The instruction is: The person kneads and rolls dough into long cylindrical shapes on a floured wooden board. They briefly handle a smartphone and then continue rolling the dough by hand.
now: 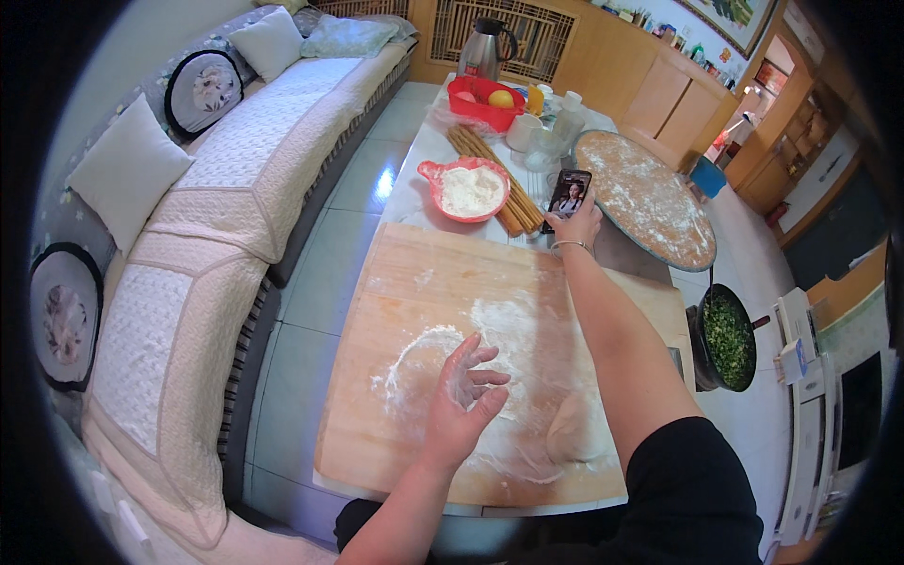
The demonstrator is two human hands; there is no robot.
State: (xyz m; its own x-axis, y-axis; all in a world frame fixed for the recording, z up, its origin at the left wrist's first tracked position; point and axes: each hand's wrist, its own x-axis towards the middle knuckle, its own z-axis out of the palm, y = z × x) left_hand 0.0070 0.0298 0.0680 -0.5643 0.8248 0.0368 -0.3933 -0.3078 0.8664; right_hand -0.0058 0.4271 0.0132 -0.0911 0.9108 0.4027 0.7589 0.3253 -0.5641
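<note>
My left hand (467, 399) hovers over the floured wooden board (395, 282), its fingers dusted white and apart, holding nothing. Reaching past the board's far edge, my right hand (578, 220) grips a smartphone (568, 200) with a lit screen. A pale lump of dough (575, 431) lies on the board near my right forearm. Loose flour (505, 325) is spread across the board's middle. Beyond the board, a red bowl of flour (472, 189) stands left of a bundle of wooden sticks (494, 173).
A round floured board (646, 194) juts over the table's right side. Below it stands a black pan of chopped greens (727, 339). Farther back are a red basket (477, 109), a white mug (523, 133), glass jars (565, 127) and a steel thermos (482, 53). A sofa (233, 183) runs along the left.
</note>
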